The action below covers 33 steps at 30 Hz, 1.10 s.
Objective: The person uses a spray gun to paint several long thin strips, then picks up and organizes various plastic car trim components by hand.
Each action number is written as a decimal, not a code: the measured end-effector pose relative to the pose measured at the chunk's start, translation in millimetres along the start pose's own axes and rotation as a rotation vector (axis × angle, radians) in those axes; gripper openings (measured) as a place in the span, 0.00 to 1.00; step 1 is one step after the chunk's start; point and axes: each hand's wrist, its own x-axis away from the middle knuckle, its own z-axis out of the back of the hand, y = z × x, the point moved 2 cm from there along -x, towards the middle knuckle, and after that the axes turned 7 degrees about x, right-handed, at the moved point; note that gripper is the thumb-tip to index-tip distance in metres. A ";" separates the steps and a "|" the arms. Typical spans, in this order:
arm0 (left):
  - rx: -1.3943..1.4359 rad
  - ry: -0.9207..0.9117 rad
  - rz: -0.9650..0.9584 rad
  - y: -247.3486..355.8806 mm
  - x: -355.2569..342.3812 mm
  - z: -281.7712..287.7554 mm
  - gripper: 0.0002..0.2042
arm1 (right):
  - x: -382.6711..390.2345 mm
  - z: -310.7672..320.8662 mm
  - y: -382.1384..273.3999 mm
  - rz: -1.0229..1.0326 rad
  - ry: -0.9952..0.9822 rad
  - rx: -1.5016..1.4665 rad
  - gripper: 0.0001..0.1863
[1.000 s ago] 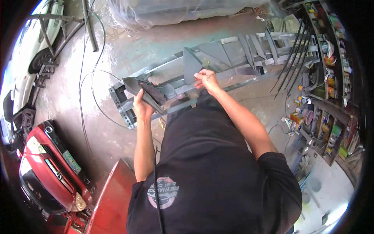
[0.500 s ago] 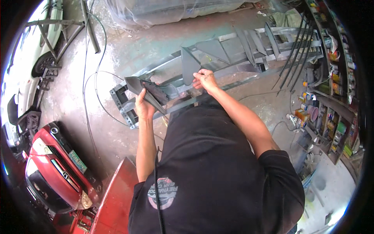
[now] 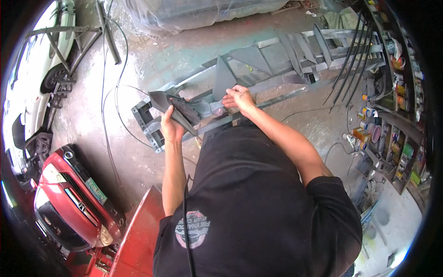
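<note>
My left hand (image 3: 171, 125) grips the edge of a dark grey angular trim piece (image 3: 183, 119), thumb on top, over the left end of a long grey metal frame (image 3: 286, 82). A dark, rough-looking inner face shows on that piece. My right hand (image 3: 238, 99) hovers over the middle of the frame, its fingers stretched toward the left and nothing visible in them. Just beyond its fingertips stands a grey triangular panel (image 3: 224, 76); whether they touch it I cannot tell. Another grey triangular panel (image 3: 254, 59) lies on the frame to the right.
Several narrow grey panels (image 3: 323, 45) and thin black rods (image 3: 353, 62) rest on the frame's right part. Shelves with cans (image 3: 367, 124) line the right. A red bumper (image 3: 76, 203) is at lower left, near a red panel (image 3: 138, 235). Cables (image 3: 105, 115) cross the floor.
My right hand has drawn slightly down and left, off the lower part of the triangular panel, and its fingers have straightened. My left hand keeps its hold on the trim piece.
</note>
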 end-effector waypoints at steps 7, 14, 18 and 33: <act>0.010 0.040 -0.001 1.6 7.1 -8.9 0.19 | 14.0 7.9 -3.1 -0.040 0.028 0.076 0.11; 0.046 0.051 -0.032 -2.3 14.2 -11.1 0.18 | 21.4 63.0 -58.4 0.686 0.555 0.809 0.11; 0.024 0.048 -0.017 -5.3 13.2 -13.9 0.17 | 3.3 90.4 -107.0 0.778 0.668 1.323 0.26; -0.001 0.050 -0.027 -15.0 14.6 -24.3 0.17 | -19.7 118.3 -104.5 0.538 0.545 1.352 0.37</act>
